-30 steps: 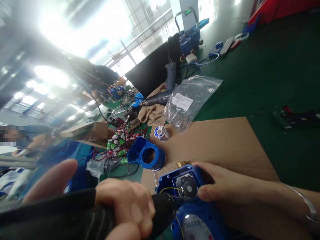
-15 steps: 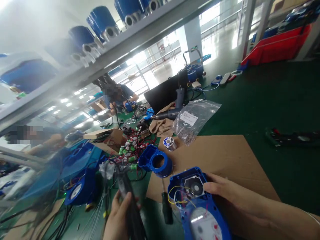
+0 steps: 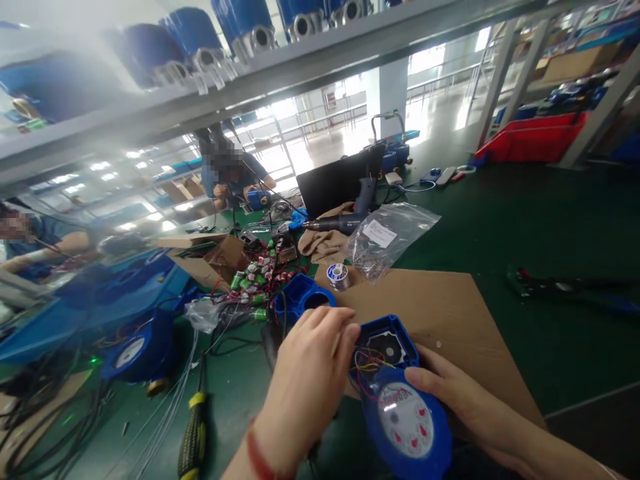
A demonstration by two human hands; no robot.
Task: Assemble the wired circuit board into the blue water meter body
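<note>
A blue water meter (image 3: pixel 400 400) with a white dial and an open compartment of coloured wires lies on a cardboard sheet (image 3: pixel 450 313) in front of me. My right hand (image 3: pixel 450 393) grips its right side. My left hand (image 3: pixel 313 373) hovers at the meter's left edge, fingers curled near the wires, holding nothing that I can see. A blue housing cover (image 3: pixel 300 300) sits just beyond my left hand. A yellow-and-black screwdriver (image 3: pixel 193 433) lies on the green mat at lower left.
A plastic bag (image 3: pixel 390 237), a solder spool (image 3: pixel 339 275), a heat gun (image 3: pixel 350 213) on a cloth, green batteries with red wires (image 3: pixel 255 280), another blue meter (image 3: pixel 135 350), a cardboard box (image 3: pixel 210 257). Two other people work at the left and back. Pliers (image 3: pixel 545 285) at right.
My left hand has let go of the black tool and moved right to the meter's wire compartment. The view has tilted; the meter sits nearer to me.
</note>
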